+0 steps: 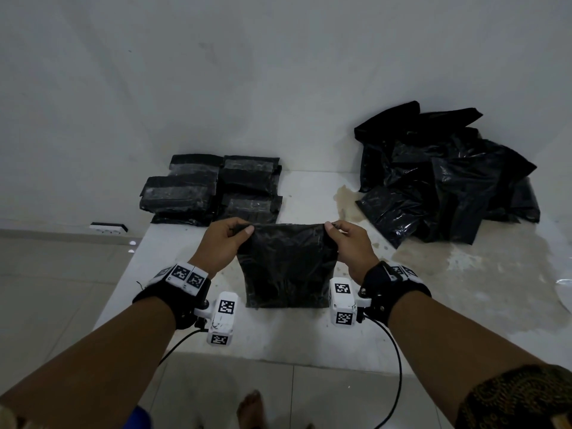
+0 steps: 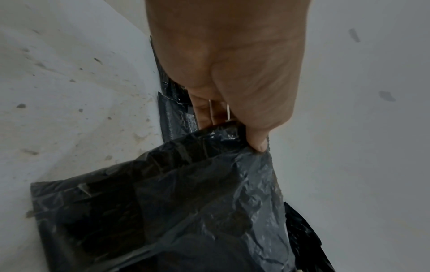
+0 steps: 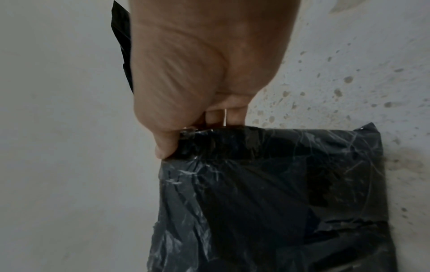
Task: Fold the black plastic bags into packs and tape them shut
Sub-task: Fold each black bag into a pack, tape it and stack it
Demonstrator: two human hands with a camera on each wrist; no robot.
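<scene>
From the head camera, you stand at a white stained table [image 1: 309,342]; your left hand [image 1: 224,243] and your right hand [image 1: 349,243] each pinch a far corner of a black plastic bag [image 1: 286,267], thumb over curled fingers, and hold that edge lifted while the near edge lies on the table between your wrists; far left on the table sits a stack of taped black packs [image 1: 213,187], just beyond your left hand; far right lies a loose heap of unfolded black bags [image 1: 445,174], well apart from the one you hold.

From the left wrist camera, your left hand [image 2: 228,73] is clamped on the bag [image 2: 186,211] at its corner, thumb tip pressed onto the crinkled plastic; the packs [image 2: 172,114] show just behind the fingers.

From the right wrist camera, your right hand [image 3: 200,73] grips the bag [image 3: 279,193] at its other corner; the speckled table [image 3: 349,82] lies beyond it.
</scene>
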